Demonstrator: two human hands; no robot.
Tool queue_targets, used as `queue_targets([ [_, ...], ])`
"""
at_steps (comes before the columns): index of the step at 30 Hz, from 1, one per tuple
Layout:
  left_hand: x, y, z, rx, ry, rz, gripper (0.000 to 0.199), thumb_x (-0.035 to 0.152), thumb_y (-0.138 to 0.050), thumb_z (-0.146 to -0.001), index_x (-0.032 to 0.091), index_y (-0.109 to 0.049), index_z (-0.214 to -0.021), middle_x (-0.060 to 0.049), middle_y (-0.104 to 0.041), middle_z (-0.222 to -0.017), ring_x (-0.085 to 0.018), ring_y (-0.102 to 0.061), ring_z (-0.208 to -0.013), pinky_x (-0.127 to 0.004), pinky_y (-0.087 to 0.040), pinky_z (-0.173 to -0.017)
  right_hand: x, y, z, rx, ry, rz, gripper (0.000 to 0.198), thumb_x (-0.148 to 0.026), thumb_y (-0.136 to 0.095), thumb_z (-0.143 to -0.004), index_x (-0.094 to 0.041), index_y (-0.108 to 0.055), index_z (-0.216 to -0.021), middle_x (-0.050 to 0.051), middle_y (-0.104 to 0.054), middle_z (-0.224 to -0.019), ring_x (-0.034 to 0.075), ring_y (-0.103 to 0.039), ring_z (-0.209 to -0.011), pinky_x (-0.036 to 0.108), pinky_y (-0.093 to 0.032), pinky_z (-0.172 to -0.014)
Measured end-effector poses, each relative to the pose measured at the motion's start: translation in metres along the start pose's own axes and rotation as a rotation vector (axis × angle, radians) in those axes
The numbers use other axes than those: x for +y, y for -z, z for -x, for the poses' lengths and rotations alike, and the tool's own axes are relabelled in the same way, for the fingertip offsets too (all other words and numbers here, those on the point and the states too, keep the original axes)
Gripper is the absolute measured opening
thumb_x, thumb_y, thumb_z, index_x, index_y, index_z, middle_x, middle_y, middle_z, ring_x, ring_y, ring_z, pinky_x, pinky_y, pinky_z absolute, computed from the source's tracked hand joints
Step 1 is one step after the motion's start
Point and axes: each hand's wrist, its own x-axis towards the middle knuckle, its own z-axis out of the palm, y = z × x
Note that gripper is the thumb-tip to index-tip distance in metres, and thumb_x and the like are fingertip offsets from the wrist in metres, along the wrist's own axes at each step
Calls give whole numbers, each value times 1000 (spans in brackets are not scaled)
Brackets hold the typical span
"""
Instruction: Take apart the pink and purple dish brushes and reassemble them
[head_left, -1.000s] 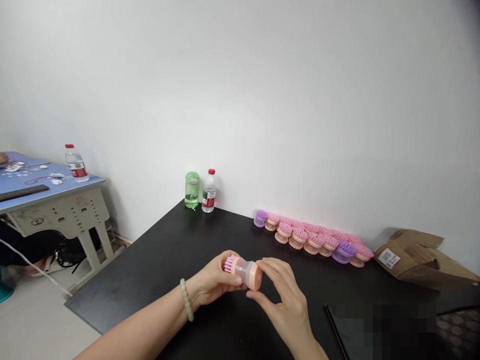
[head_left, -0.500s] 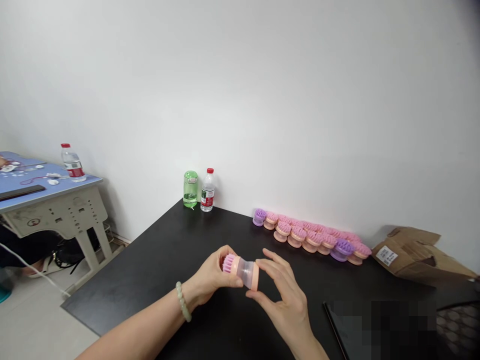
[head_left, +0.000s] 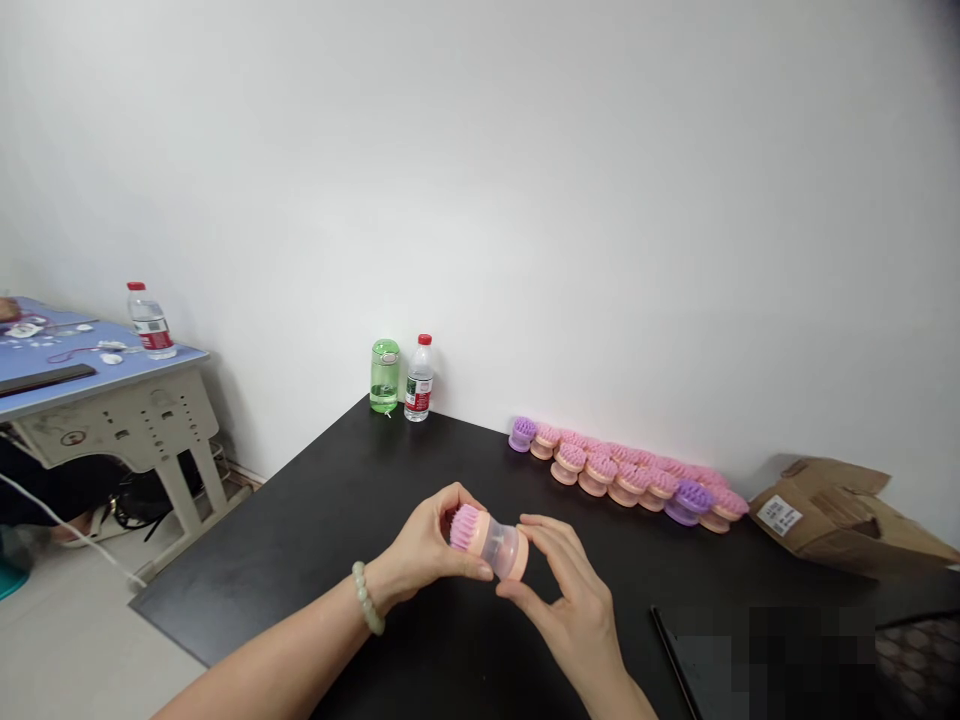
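Observation:
Between my hands, above the black table, is a scrubbing brush [head_left: 501, 545] with pink bristles, a peach collar, a clear waist and a peach base. It lies tilted on its side, bristles toward the left. My left hand [head_left: 442, 540], with a bead bracelet at the wrist, wraps round the bristle end and collar. The thumb and fingers of my right hand [head_left: 574, 590] pinch the peach base. Against the wall stand two rows of similar brushes [head_left: 630, 484], mostly pink, bristles up, with a few purple ones [head_left: 688, 502] among them.
A green bottle [head_left: 385, 378] and a water bottle [head_left: 419, 380] stand at the table's far left corner. A brown paper bag [head_left: 847, 515] lies at the right, with a dark flat object [head_left: 675, 660] nearer me. Left is a blue table [head_left: 112, 376] with another bottle [head_left: 152, 325].
The brush has turned slightly in my hands, its bristles showing more toward me. Both hands keep their grip. The whole view has shifted a little.

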Motion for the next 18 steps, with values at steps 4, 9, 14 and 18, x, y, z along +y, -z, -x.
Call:
queue_targets([
  [4, 1, 0, 0, 9, 16, -22, 55, 31, -95, -49, 16, -58, -85, 3, -59, -76, -11, -46, -67, -22, -35, -60, 0, 0, 0, 8, 28, 4, 43, -53, -68, -85, -17, -64, -109, 14, -69, -102, 30, -68, -97, 43, -61, -79],
  [9, 0, -2, 0, 32, 37, -44, 51, 36, -93, -52, 16, -54, -79, 5, -54, -70, -9, -41, -63, -22, -30, -57, -1, 1, 0, 8, 77, 8, 42, -48, -71, -86, -16, -62, -112, 15, -69, -102, 32, -66, -100, 46, -60, -80],
  [14, -1, -3, 0, 38, 71, -34, 50, 38, -92, -54, 17, -51, -74, 6, -49, -66, -9, -37, -61, -21, -27, -55, 1, 1, 1, -12, 132, 7, 42, -39, -73, -86, -14, -60, -118, 16, -68, -103, 33, -64, -105, 48, -59, -84],
  [18, -3, -5, 0, 37, 105, 42, 52, 43, -91, -55, 18, -48, -69, 7, -47, -63, -8, -38, -58, -21, -29, -54, 2, 2, 2, -37, 161, -3, 42, -33, -73, -87, -12, -59, -121, 16, -67, -106, 34, -62, -110, 50, -58, -87],
])
